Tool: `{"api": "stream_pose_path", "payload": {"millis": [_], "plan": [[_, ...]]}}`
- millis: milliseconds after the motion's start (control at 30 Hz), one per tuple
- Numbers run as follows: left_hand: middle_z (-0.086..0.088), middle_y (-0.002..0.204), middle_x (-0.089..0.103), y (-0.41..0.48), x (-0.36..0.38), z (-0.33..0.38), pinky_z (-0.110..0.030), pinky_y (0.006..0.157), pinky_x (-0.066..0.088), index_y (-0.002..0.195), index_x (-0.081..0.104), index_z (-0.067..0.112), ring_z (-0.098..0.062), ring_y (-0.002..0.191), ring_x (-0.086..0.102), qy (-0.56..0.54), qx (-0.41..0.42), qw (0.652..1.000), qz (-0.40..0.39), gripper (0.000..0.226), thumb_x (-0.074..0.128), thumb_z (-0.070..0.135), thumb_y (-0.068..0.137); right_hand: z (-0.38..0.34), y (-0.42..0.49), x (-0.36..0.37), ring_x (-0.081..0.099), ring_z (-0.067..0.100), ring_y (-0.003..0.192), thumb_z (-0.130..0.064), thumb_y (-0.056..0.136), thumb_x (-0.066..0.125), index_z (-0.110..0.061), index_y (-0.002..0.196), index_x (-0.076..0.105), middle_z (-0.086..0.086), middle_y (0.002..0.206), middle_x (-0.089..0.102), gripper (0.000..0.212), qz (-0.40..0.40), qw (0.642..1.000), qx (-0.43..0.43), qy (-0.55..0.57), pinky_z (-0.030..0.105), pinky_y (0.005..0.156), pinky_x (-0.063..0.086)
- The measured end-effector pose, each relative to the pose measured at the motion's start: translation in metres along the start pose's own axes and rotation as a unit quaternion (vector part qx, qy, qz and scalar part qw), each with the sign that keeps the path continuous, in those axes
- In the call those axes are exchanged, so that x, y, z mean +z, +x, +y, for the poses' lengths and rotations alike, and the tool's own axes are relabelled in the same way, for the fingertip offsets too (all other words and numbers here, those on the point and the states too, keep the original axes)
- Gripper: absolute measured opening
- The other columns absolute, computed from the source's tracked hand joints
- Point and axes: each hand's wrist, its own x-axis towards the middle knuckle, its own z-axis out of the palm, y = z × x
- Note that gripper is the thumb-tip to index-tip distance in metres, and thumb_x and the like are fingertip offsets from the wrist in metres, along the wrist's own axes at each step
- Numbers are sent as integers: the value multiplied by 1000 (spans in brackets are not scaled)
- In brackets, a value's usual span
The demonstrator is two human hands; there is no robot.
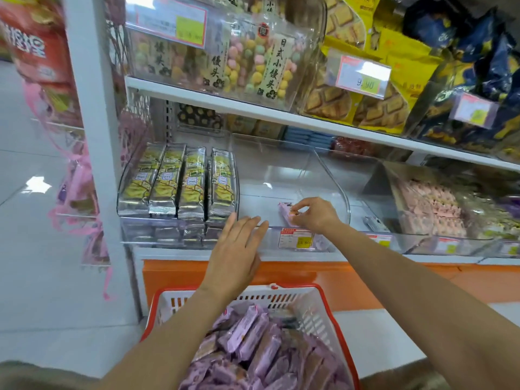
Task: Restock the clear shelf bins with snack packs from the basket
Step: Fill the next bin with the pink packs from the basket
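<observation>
Fully bare: left hand [236,257] plus left forearm [168,333] at 7 o'clock, right hand [315,215] plus right forearm [408,277] at 5 o'clock, uncovered right to frame edge. Tan fabric [33,375] in 7 o'clock corner, brownish scrap [394,381] near 5. Which garment, can't tell tbh.

- Bright, even store light from overhead; shadows faint.
- Glare patch on floor [38,184], sheen on bins [281,170].
- Fisheye bends shelf post [98,136] and edges.
- Red packs [36,52] top left blurred; overall soft.
</observation>
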Motion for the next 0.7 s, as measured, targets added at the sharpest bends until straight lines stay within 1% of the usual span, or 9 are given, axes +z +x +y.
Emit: {"api": "stream_pose_path", "payload": {"millis": [100, 200, 267, 333, 400, 467, 533, 600, 700], "plan": [[-10, 136, 54, 0, 5, -1, -47, 122, 11, 139, 48, 9, -29, 131, 47, 8, 0, 1000, 10, 64, 64, 10, 77, 3, 8, 3, 60, 19, 108, -28, 82, 77, -21, 100, 76, -1, 120, 65, 20, -30, 999, 22, -5, 29, 92, 49], [-10, 136, 54, 0, 8, -1, -48, 122, 12, 138, 50, 8, -30, 130, 47, 6, 4, 1000, 25, 65, 64, 8, 75, 5, 11, 0, 56, 18, 108, -24, 83, 77, -13, 103, 75, 1, 109, 61, 23, -73, 997, 26, -10, 32, 97, 48], [-10, 136, 53, -1, 8, -1, -47, 123, 11, 139, 49, 8, -30, 131, 46, 7, 1, 1000, 26, 64, 60, 9, 76, 8, 16, 0, 58, 23, 103, -24, 86, 74, -4, 105, 73, 9, 110, 64, 28, -97, 994, 35, -29, 35, 96, 49], [-10, 137, 53, -2, 9, -1, -47, 123, 10, 140, 47, 8, -30, 132, 45, 9, 0, 1000, 21, 64, 55, 10, 77, 8, 19, 2, 60, 23, 90, -26, 88, 70, 3, 110, 69, 19, 117, 67, 37, -117, 991, 44, -45, 39, 96, 50], [-11, 138, 52, -2, 8, -1, -46, 123, 9, 140, 47, 8, -30, 132, 44, 12, 2, 1000, 14, 65, 55, 11, 76, 9, 20, 3, 56, 18, 83, -26, 87, 70, -2, 99, 73, 20, 118, 67, 27, -125, 990, 52, -45, 39, 93, 52], [-12, 138, 52, -2, 8, -1, -47, 123, 9, 141, 46, 8, -31, 133, 45, 15, 2, 1000, 8, 68, 60, 11, 75, 9, 17, 2, 61, 19, 86, -21, 86, 71, -15, 82, 68, 19, 113, 70, 8, -112, 992, 44, -25, 36, 87, 54], [-11, 139, 52, -2, 8, 0, -47, 123, 10, 142, 46, 7, -32, 134, 44, 16, -1, 1000, 1, 69, 63, 12, 75, 11, 12, 1, 67, 23, 93, -17, 86, 72, -22, 76, 68, 10, 106, 71, 12, -66, 997, 21, 37, 38, 89, 56], [-10, 139, 51, -2, 8, 2, -48, 123, 10, 142, 47, 8, -31, 135, 43, 14, -7, 1000, -5, 68, 63, 13, 76, 11, 2, -1, 67, 22, 91, -17, 89, 68, -25, 81, 70, 3, 98, 71, 12, -18, 992, -35, 119, 40, 88, 57], [-10, 142, 49, -3, 5, 5, -49, 123, 10, 144, 45, 9, -30, 138, 40, 18, -21, 1000, -9, 62, 50, 18, 82, 2, -23, -5, 66, 17, 81, -22, 95, 62, -20, 94, 71, 0, 87, 70, 9, 20, 967, -129, 220, 33, 80, 56]]}}
